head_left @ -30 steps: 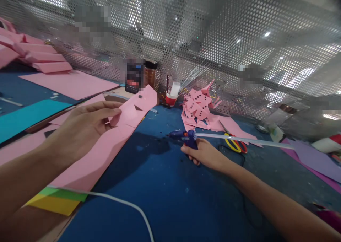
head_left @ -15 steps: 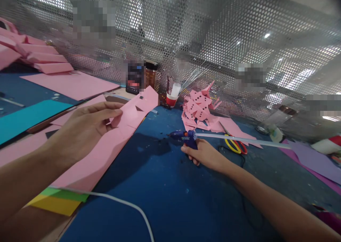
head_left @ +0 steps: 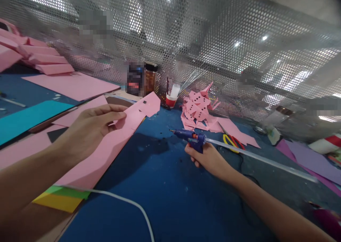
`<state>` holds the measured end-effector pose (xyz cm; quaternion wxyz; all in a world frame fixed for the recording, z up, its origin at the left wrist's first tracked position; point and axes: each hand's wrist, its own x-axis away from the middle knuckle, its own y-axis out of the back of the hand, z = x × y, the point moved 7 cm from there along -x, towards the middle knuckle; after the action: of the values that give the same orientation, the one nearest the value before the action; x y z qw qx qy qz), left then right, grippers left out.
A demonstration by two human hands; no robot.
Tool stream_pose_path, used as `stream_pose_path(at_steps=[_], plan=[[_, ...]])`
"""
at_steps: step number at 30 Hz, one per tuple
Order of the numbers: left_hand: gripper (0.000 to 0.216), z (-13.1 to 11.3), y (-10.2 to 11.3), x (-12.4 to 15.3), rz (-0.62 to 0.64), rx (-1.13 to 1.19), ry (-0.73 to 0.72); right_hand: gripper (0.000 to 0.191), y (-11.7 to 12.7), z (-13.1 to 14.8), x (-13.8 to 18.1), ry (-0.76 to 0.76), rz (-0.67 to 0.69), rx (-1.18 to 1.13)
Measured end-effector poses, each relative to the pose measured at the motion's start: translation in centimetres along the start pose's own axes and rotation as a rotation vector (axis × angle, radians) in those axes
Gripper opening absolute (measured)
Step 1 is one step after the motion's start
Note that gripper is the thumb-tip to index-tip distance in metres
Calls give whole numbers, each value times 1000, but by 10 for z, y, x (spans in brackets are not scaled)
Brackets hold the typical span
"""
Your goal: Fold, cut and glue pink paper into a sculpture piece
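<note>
My left hand [head_left: 92, 132] pinches a folded piece of pink paper [head_left: 135, 114] between thumb and fingers. Small cut-outs show near the piece's far end, and a larger pink sheet [head_left: 98, 156] lies below it. Wrapped around the grip of a blue hot glue gun [head_left: 183, 134] is my right hand [head_left: 209, 158]. A long clear glue stick [head_left: 261, 159] sticks out of the gun's back. The nozzle points left toward the pink piece, apart from it and above the blue tabletop [head_left: 149, 185].
Yellow-and-red scissors [head_left: 231, 143] lie by pink paper scraps [head_left: 197, 107]. A perforated metal panel [head_left: 223, 32] stands behind, with a red-and-white cup [head_left: 171, 100] and a jar [head_left: 150, 78] before it. A white cable [head_left: 128, 203] crosses the front; purple sheets [head_left: 311, 160] lie right.
The glue gun has moved slightly right, and the rear end of its glue stick has swung down. The pink piece in my left hand has turned a little, so its cut-out looks narrower.
</note>
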<state>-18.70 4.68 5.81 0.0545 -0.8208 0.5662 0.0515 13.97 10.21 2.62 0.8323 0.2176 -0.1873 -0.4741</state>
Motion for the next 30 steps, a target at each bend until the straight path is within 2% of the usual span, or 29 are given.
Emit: stream_pose_path(at_steps=[8,14,16,19,24,30], plan=[[36,-2,-24,14,89,-57,13,36,4,7,56,65,-172,-3],[25,-8,-42,27,194,-190,-63,17,7,35,92,242,-267,217],[25,-12,-46,32,211,-248,-80,11,7,36,96,307,-276,296],[27,-16,-49,37,227,-310,-100,21,6,32,94,405,-265,364],[29,-13,-53,40,277,-348,-119,26,0,24,91,420,-209,431],[33,-10,-55,39,308,-364,-124,38,-3,29,95,528,-265,495]])
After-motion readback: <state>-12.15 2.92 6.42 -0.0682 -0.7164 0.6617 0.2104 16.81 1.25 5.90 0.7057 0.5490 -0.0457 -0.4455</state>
